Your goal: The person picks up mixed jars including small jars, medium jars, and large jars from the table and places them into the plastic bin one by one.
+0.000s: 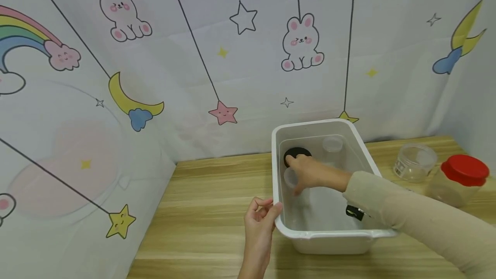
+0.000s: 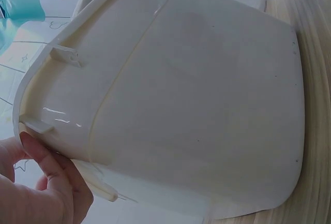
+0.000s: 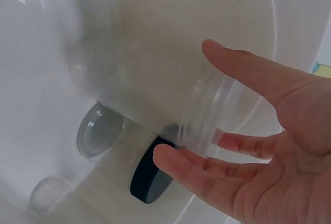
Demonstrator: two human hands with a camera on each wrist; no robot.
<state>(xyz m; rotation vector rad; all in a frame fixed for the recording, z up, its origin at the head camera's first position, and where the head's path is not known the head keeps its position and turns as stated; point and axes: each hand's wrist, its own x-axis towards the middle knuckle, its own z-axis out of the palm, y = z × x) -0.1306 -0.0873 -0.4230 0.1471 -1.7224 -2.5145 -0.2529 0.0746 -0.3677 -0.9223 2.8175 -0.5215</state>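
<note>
Apparently the reaching step, inside the white tub (image 1: 329, 244)
Left hand (image 1: 260, 223) pinches its rim; right hand (image 1: 308, 170), fingers spread, straddles a clear jar (image 3: 199, 120) by its left wall. Next likely needs: closing fingers.

Red-lidded jar (image 1: 460, 180) beside clear tub (image 1: 415, 162), wood-grain table (image 1: 213, 197), bunny-printed backdrop (image 1: 255, 76)
</note>
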